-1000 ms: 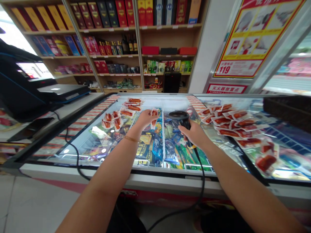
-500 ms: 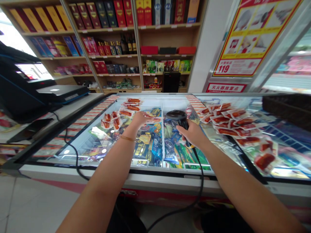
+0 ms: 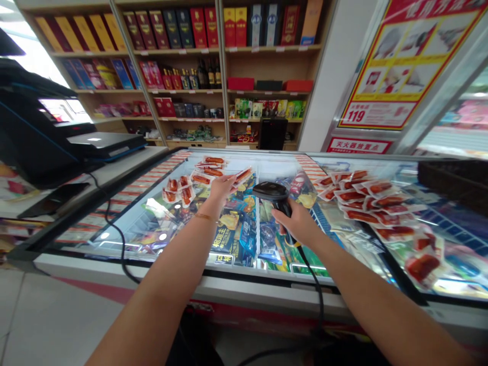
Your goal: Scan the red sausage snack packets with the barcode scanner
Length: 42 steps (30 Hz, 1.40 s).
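Note:
Pinched in my left hand (image 3: 222, 189) is a packaged sausage (image 3: 243, 176), held above the glass top of the chest freezer (image 3: 129, 266). My right hand (image 3: 295, 221) is wrapped round the handle of a black barcode scanner (image 3: 271, 191), whose head points left, close to the sausage. A cable (image 3: 316, 284) hangs from the scanner's handle. Beyond my left hand lie several packaged sausages (image 3: 186, 195) on the glass. A larger heap of the same packs (image 3: 366, 195) is to the right of my right hand.
A dark woven basket (image 3: 453, 188) stands at the right. On the left counter are a scale (image 3: 110, 144) and a dark flat device (image 3: 57, 201). A loose cable (image 3: 120, 239) crosses the freezer's left side. Shelves (image 3: 183, 51) with boxes and bottles stand behind.
The sausage pack in my left hand has tilted, its far end raised. The scanner has moved a little left, nearer to it. The view has shifted slightly.

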Motion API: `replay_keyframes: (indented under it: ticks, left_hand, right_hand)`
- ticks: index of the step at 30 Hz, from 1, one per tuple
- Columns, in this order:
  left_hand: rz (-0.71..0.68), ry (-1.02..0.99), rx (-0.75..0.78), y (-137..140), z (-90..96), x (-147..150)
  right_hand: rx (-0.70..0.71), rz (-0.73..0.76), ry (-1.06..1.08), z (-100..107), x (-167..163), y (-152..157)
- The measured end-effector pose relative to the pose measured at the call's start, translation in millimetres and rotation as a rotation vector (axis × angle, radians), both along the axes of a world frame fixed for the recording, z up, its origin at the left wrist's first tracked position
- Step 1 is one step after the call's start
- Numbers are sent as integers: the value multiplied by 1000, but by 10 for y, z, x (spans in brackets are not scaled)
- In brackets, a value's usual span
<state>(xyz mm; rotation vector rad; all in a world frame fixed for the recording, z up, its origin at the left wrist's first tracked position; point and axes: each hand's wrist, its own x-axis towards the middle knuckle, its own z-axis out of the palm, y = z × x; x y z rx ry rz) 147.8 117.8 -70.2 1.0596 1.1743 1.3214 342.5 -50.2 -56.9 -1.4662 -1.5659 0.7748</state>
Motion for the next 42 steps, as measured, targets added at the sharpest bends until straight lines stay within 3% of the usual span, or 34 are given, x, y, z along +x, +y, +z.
replay_keyframes:
  ticks: [5,13,21,30,34,38,42]
  left_hand:
    - [-10,-123,121,-13,53,46]
    - [-50,-72,217,-70,81,88]
    - [-113,-47,261,4,-13,108]
    - [-33,97,215,-39,-17,129]
    - [-24,57,137,-120,-43,215]
    - [-44,-12,80,-129,-90,391]
    - [-128,-28,49,-130,-24,751]
  right_hand:
    - [33,43,35,5,-89,-58]
    - [99,41,-66,21,-91,-84]
    - [127,38,-93,23,-77,-71]
    - [114,0,-100,3,-22,-34]
    - [55,-50,-86,83,65,-8]
    - [39,-127,-73,261,251,-46]
    - [55,-216,-44,404,627,-159]
